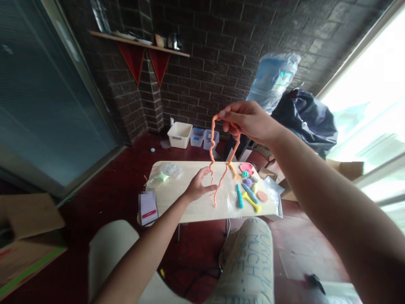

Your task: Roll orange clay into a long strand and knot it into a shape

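My right hand (245, 120) is raised above the table, its fingers closed on a long orange clay strand (212, 143). The strand hangs in two wavy lengths that grow thinner toward the bottom. Lower down, my left hand (201, 185) has its thumb and fingers apart around the hanging lengths; whether it touches them I cannot tell. Beneath is a small pale table (186, 213). On its right side lie a teal stick (239, 196), a blue stick (249, 193), a yellow bone-shaped tool (252, 202), a purple lump (247, 182) and a pink piece (247, 169).
A phone (148, 207) lies at the table's left corner, near a pale green star-shaped piece (162, 177) and clear plastic. White and clear bins (179, 135) stand by the brick wall. A wrapped water bottle (274, 80) and dark bag (306, 120) are at the right.
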Demonstrator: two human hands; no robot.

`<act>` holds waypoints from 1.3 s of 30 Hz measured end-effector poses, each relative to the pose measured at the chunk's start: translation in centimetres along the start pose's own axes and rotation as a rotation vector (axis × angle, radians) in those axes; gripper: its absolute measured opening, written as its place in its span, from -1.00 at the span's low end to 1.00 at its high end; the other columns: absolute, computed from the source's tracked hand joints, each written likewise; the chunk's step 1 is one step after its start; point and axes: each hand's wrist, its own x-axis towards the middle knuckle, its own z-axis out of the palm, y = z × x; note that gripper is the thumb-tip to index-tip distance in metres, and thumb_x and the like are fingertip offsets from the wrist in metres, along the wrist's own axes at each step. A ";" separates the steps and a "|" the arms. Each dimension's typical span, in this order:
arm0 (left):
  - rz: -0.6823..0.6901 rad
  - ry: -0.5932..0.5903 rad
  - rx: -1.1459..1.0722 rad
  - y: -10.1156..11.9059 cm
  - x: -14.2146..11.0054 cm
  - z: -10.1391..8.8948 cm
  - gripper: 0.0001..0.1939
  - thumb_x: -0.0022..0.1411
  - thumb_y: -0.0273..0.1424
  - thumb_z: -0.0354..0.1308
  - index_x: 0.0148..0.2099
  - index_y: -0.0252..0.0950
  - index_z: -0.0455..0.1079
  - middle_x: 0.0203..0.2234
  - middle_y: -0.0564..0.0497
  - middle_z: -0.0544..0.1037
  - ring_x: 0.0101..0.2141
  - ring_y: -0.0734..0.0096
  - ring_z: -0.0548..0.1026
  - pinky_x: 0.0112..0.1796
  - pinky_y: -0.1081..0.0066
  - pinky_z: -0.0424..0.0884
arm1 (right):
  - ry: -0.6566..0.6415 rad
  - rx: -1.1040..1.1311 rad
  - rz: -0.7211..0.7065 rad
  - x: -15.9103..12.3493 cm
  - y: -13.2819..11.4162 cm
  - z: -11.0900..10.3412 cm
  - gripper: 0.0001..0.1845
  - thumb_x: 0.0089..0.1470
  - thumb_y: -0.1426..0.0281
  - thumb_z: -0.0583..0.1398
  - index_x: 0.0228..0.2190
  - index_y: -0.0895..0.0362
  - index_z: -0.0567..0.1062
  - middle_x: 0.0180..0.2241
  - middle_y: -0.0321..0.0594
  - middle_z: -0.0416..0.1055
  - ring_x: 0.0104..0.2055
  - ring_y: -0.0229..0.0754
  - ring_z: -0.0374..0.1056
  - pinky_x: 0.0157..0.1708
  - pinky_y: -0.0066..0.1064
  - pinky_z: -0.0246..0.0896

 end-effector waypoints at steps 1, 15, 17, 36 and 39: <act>-0.004 -0.016 -0.016 0.3 0.5 0.0 -0.16 -0.14 -0.30 0.61 0.20 -0.28 0.42 0.20 -0.27 0.50 0.26 -0.09 0.40 0.30 -0.01 0.20 | -0.015 -0.001 -0.003 0.3 -0.2 0.4 -0.72 0.22 0.27 0.38 -0.32 0.26 0.55 -0.58 -0.28 0.46 -0.68 -0.42 0.24 -0.74 -0.58 0.09; -0.298 0.234 -0.232 -0.9 -2.3 -3.0 -0.58 0.06 -0.12 0.48 -0.19 -0.33 0.52 -0.30 -0.11 0.66 -0.31 0.23 0.64 -0.27 0.25 0.59 | 0.239 -0.347 0.100 6.4 12.0 9.0 -0.64 0.25 0.18 0.33 -0.09 0.21 0.54 -0.07 -0.01 0.58 0.07 0.02 0.46 0.18 -0.20 0.23; -0.333 0.294 -0.293 -1.3 -2.1 -3.6 -0.57 0.04 -0.14 0.49 -0.18 -0.31 0.48 -0.30 -0.10 0.66 -0.31 0.24 0.65 -0.26 0.25 0.59 | 0.260 -0.321 0.161 2.8 15.1 9.2 -0.62 0.37 0.14 0.16 -0.04 0.19 0.53 -0.05 -0.01 0.58 0.06 0.01 0.47 0.15 -0.17 0.25; -0.354 0.305 -0.332 -0.1 -2.5 -1.0 -0.53 -0.09 -0.15 0.58 -0.24 -0.28 0.50 -0.39 0.08 0.52 -0.40 0.49 0.49 -0.35 0.46 0.45 | 0.281 0.124 0.258 -14.6 25.3 18.0 -0.55 0.25 -0.01 0.19 -0.09 0.07 0.56 -0.24 -0.07 0.63 -0.21 0.03 0.55 -0.36 -0.26 0.39; -0.400 0.303 -0.239 -0.2 -2.2 -1.1 -0.50 0.00 -0.08 0.53 -0.14 -0.29 0.51 -0.35 0.05 0.52 -0.39 0.51 0.49 -0.34 0.49 0.44 | 0.308 0.157 0.260 -14.6 25.0 17.2 -0.54 0.28 -0.05 0.13 -0.36 0.07 0.51 -0.48 -0.18 0.51 -0.43 -0.07 0.45 -0.41 -0.27 0.35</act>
